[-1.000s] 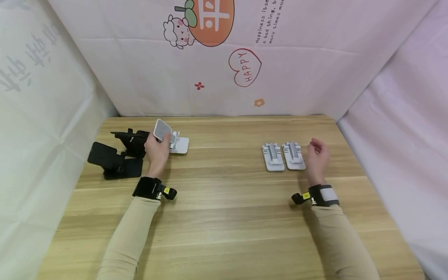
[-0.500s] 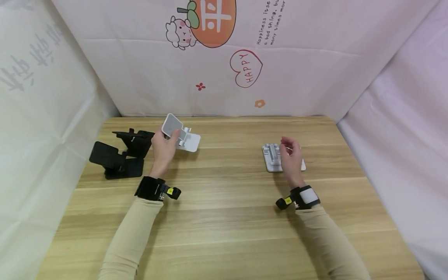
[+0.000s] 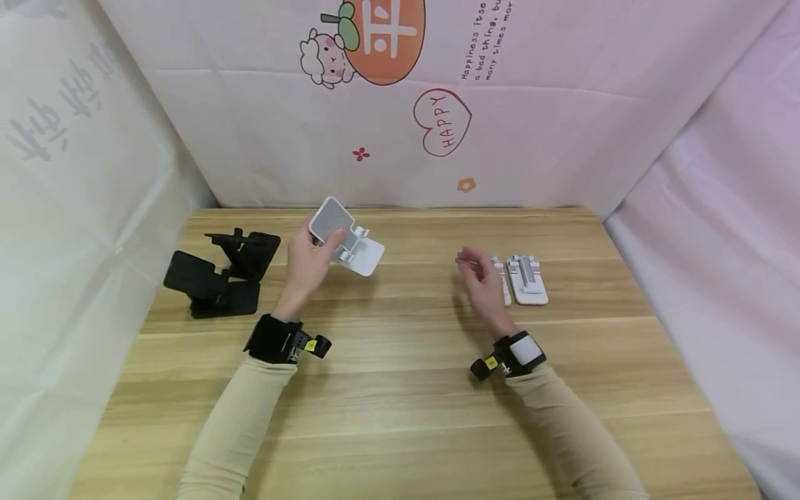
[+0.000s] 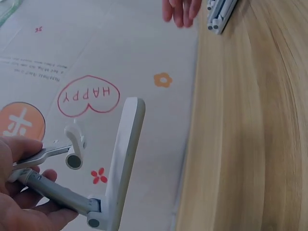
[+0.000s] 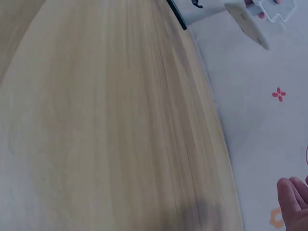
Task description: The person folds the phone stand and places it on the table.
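An unfolded white phone stand (image 3: 362, 255) with a grey pad is off the table, gripped by my left hand (image 3: 307, 262) with the thumb on the pad. In the left wrist view, the fingers hold the stand (image 4: 126, 159) by its hinged arm and upper plate, and its base plate sticks out tilted. My right hand (image 3: 482, 285) hovers left of two folded white phone stands, its fingers loosely bent and holding nothing. It partly hides the nearer folded stand (image 3: 505, 285); the other folded stand (image 3: 528, 280) lies flat in plain sight.
Two unfolded black phone stands stand at the table's left: a front one (image 3: 236, 298) and a rear one (image 3: 253, 253). A printed white cloth (image 3: 550, 139) hangs along the table's back edge. White cloth also flanks both sides of the wooden table (image 3: 400, 417).
The white stand in my left hand has risen off the table and moved right, away from the black stands. My right hand has swept left over the folded stands.
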Available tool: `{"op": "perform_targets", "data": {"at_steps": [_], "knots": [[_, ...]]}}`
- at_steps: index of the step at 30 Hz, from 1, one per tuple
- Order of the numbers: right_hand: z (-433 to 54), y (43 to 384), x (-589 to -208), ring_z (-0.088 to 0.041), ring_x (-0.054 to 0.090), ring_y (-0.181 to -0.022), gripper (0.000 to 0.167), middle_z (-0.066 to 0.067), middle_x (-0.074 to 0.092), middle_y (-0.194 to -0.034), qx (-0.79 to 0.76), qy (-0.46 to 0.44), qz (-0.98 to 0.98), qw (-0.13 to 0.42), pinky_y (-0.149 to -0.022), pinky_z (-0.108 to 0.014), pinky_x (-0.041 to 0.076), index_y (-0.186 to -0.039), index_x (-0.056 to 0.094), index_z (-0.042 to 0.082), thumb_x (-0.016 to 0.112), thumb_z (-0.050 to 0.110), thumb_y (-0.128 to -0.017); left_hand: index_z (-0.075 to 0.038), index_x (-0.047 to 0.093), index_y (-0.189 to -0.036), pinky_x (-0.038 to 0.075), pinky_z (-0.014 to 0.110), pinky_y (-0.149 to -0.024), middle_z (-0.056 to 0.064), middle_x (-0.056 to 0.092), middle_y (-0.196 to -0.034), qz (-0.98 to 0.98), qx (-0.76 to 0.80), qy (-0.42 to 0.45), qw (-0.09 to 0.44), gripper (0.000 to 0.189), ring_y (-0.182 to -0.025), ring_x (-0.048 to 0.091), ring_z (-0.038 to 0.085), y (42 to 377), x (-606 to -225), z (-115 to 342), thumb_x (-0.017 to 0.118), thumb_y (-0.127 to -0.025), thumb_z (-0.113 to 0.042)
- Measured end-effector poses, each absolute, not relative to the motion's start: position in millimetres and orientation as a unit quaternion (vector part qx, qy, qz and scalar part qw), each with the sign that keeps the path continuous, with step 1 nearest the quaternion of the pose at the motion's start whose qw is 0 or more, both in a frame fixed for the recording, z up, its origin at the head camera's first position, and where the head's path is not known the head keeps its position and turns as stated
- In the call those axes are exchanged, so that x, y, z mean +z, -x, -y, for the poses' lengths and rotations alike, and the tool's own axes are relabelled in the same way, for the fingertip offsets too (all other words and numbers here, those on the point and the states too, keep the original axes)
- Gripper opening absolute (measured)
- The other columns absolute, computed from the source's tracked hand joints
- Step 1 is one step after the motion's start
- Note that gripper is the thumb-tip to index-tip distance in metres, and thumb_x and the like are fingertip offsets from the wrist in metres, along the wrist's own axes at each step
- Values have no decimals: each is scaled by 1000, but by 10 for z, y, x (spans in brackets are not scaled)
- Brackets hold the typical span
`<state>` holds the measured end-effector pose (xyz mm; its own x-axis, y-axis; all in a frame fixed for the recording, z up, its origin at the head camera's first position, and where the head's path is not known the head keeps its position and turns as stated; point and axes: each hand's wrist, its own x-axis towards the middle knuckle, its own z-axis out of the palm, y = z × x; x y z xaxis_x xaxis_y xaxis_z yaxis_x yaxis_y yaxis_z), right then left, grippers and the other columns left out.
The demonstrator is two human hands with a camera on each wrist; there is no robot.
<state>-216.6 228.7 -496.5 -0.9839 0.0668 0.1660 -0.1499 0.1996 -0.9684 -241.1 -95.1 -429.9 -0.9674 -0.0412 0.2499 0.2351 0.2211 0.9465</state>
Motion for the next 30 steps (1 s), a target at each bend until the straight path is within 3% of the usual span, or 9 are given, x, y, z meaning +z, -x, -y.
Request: {"op": "perform_targets", "data": {"at_steps": [5, 8, 18, 24, 30], "knots": [[-2204, 2168, -5058, -18, 67, -117, 44, -25, 60, -138, 661, -55, 749, 8, -104, -27, 52, -149, 46, -3, 53, 14, -109, 2, 60, -136, 54, 47, -102, 21, 68, -128, 774, -621, 92, 80, 45, -118, 65, 30, 2375, -4244, 906, 70, -100, -22], [-2141, 2147, -5068, -17, 71, -111, 47, -28, 62, -136, 693, -62, 717, -47, -104, -36, 54, -149, 44, -6, 52, 19, -110, 2, 60, -136, 53, 46, -105, 21, 68, -128, 772, -624, 104, 60, 45, -119, 65, 30, 2362, -4224, 884, 71, -99, -22], [-1968, 2135, -5078, -38, 66, -121, 56, -30, 63, -135, 721, -77, 656, -210, -104, -47, 54, -147, 47, -8, 45, 35, -112, 6, 65, -127, 56, 33, -91, 23, 71, -121, 770, -621, 148, 9, 37, -108, 68, 30, 2282, -4149, 787, 71, -97, -14], [-1891, 2129, -5069, -40, 68, -117, 62, -32, 65, -129, 745, -87, 612, -248, -104, -54, 52, -140, 49, -12, 45, 42, -111, 3, 65, -131, 59, 38, -90, 21, 72, -120, 773, -605, 184, -39, 38, -107, 69, 31, 2247, -4150, 749, 71, -98, -16], [-1849, 2133, -5062, -25, 74, -103, 61, -19, 73, -120, 747, -71, 605, -268, -94, -42, 60, -139, 51, -10, 48, 44, -109, 3, 65, -131, 59, 37, -88, 19, 73, -118, 772, -588, 228, -81, 38, -105, 70, 28, 2204, -4131, 735, 71, -97, -13]]}}
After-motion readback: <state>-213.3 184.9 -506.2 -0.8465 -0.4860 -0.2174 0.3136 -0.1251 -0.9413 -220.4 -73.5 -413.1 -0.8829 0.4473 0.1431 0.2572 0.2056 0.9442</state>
